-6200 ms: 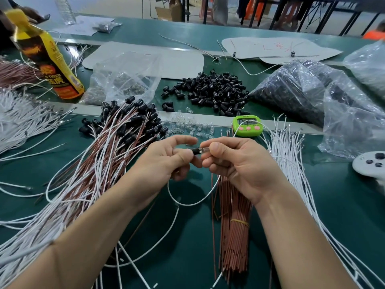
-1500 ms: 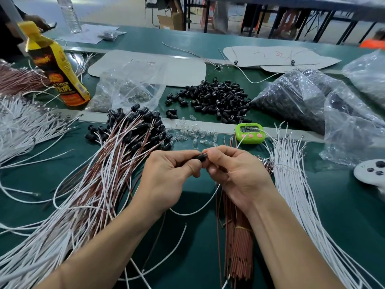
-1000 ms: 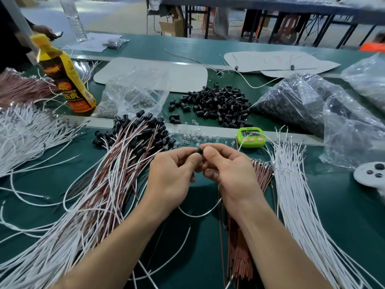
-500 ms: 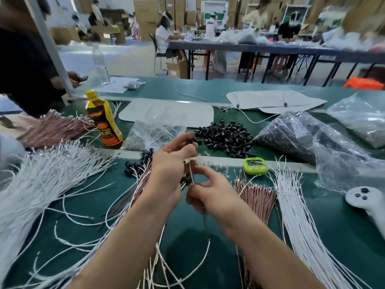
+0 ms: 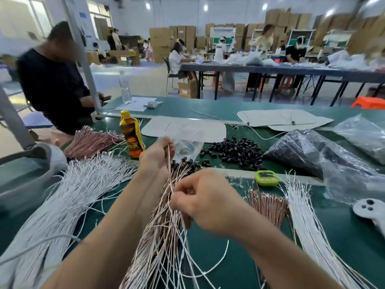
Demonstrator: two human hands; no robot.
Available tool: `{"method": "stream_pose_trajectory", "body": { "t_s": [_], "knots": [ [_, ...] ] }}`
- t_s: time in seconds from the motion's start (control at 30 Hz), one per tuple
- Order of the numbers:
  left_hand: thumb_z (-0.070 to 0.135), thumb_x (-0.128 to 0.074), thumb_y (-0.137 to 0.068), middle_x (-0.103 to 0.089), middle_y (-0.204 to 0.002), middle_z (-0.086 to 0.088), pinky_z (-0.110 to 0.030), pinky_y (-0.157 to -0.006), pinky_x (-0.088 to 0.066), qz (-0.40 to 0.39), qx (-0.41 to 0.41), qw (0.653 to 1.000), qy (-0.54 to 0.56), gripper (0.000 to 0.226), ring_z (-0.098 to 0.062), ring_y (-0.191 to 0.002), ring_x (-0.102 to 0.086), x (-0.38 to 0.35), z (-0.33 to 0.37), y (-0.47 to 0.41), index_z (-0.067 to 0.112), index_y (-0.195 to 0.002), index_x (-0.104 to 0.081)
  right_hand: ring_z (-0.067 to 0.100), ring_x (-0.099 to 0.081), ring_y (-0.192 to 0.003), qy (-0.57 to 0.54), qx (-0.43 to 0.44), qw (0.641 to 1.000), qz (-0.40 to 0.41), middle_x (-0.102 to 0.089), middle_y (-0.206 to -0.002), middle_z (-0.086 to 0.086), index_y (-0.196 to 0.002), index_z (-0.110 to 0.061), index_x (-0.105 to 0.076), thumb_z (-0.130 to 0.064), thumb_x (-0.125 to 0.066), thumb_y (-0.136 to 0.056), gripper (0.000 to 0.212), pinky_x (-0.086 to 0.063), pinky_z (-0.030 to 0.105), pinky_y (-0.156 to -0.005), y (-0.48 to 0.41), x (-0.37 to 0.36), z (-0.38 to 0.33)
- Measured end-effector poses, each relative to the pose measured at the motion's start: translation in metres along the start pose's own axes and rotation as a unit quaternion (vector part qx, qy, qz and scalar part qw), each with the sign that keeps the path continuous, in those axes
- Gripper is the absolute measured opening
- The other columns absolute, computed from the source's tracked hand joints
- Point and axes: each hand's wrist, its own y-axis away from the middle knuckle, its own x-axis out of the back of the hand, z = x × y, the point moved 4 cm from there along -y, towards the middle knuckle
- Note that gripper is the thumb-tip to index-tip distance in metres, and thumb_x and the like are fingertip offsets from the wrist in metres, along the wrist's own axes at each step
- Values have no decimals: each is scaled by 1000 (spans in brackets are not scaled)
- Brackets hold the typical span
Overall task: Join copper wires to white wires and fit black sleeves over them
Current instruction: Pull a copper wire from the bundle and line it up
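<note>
Hands: the left hand is raised above the green bench, its fingertips closed together on the upper end of a thin copper-pink wire strand. The right hand sits lower, with thumb and curled fingers pinched on the same strand.
Strand: it is stretched straight between the two grips, directly over the fanned heap of joined copper-and-white wires with black-sleeved ends. It is probably held taut so it can be laid parallel on that heap and not tangle.
Sleeve: I cannot tell whether this strand's own black sleeve is fitted, as the left fingers hide its end.
Supplies: a loose pile of short black tubular sleeves, a bundle of bare copper wires and a sheaf of white wires lie to the right, seemingly for easy reach.
Stage: many pieces look finished, and plenty of stock remains.
</note>
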Motion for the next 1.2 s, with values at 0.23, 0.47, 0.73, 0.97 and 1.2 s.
{"method": "stream_pose_trajectory", "body": {
  "t_s": [0.23,0.47,0.73,0.97,1.2],
  "knots": [
    [17,-69,-96,-71,-97,-15,-24,-60,-61,-18,44,973,-228,23,-17,-71,-68,7,-11,-24,-3,-106,-65,14,-55,-35,-363,-219,904,56,-68,-55,15,-61,-7,-61,5,-48,-93,36,-31,17,-35,-22,-82,61],
    [-1,-71,-80,-76,-105,-3,-36,-95,-56,-45,-236,758,-607,39,-19,-96,-69,33,-43,-20,20,-114,-73,29,-77,-71,-111,-235,965,37,-78,-74,10,-77,-3,-75,-29,-60,-89,32,-63,40,-71,-37,-89,104],
    [19,-71,-92,-67,-132,0,-34,-108,-41,-65,-333,683,-647,39,-20,-124,-59,15,-59,6,24,-130,-66,25,-69,-91,383,-313,851,176,-71,-94,1,-86,-22,-56,-66,-57,-91,45,-43,32,-67,4,49,159],
    [37,-67,-94,-73,-118,8,-27,-93,-43,-162,-295,721,-607,34,-16,-107,-65,-40,-127,39,26,-126,-68,29,-66,-89,421,-311,842,130,-71,-103,4,-87,-22,-50,-27,-61,-93,14,-44,32,-68,9,56,195],
    [51,-62,-94,-75,-79,5,-34,-75,-54,-225,-183,676,-678,34,-21,-81,-69,-56,-174,50,25,-77,-74,31,-64,-81,182,-332,892,246,-67,-81,6,-81,-11,-67,-20,-60,-85,12,-49,35,-65,18,83,220]
  ]
}}
